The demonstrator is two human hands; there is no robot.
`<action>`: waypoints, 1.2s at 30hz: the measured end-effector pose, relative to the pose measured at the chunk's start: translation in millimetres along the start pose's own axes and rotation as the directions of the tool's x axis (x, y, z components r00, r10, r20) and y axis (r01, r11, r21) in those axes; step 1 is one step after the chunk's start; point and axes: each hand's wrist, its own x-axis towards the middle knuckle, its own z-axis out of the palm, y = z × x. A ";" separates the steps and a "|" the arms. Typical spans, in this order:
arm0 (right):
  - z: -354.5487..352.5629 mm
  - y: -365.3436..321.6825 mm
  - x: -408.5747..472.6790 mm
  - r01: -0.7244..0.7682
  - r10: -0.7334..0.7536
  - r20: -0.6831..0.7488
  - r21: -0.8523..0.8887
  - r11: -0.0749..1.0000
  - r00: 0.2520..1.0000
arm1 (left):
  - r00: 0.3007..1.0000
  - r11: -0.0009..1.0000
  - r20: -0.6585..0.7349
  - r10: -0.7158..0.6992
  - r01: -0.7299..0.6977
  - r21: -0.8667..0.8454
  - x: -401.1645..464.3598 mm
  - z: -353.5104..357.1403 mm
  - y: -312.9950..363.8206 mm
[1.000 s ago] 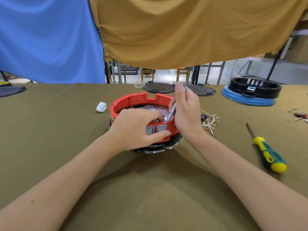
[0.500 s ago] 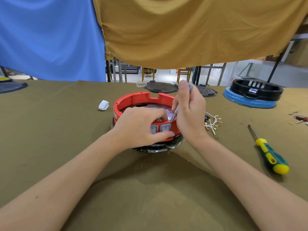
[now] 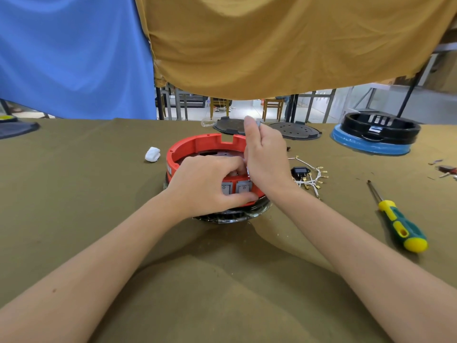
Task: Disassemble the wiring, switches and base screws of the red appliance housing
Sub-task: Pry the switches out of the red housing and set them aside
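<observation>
The round red appliance housing (image 3: 197,146) sits on a black base in the middle of the olive table. Two grey switches (image 3: 236,188) face me on its near wall. My left hand (image 3: 210,184) grips that near rim, thumb below the switches and fingers curled inside. My right hand (image 3: 265,159) holds a thin grey tool (image 3: 258,123) upright, its tip down inside the rim behind the switches. A bundle of white wires (image 3: 312,177) with brass terminals and a black socket (image 3: 299,171) lies just right of the housing.
A green and yellow screwdriver (image 3: 398,222) lies at the right. A white wad (image 3: 152,154) sits left of the housing. Two black round plates (image 3: 294,131) lie behind it. A black housing on a blue base (image 3: 376,134) stands far right. Small parts (image 3: 445,168) lie at the right edge.
My right hand has turned the grey tool more upright and pushed it further down behind the switches. My left hand keeps its grip on the rim.
</observation>
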 end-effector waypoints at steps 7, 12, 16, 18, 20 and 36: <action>-6.4 6.9 -10.8 -0.005 0.025 -0.121 0.160 0.987 0.992 | 1.000 1.000 0.005 -0.017 0.017 0.014 1.7 -1.2 2.1; -5.4 8.8 -12.5 -0.010 0.040 -0.155 0.186 0.982 0.987 | 0.999 0.998 0.014 -0.039 0.038 0.050 2.0 -0.3 3.3; -3.8 8.7 -12.5 -0.042 0.078 -0.176 0.200 0.979 0.981 | 0.998 0.990 0.022 -0.063 0.060 0.125 3.6 1.8 2.9; -3.5 8.1 -10.6 -0.067 0.105 -0.186 0.202 0.977 0.977 | 0.998 0.988 0.011 -0.060 0.058 0.140 3.6 3.0 3.2; -3.4 7.7 -9.5 -0.069 0.102 -0.177 0.184 0.981 0.979 | 0.999 0.987 0.007 -0.050 0.049 0.153 3.5 3.8 3.4; 1.8 -5.7 16.4 -0.070 0.136 0.326 -0.206 0.976 0.935 | 1.000 0.997 -0.009 -0.029 0.030 0.070 2.1 4.4 0.6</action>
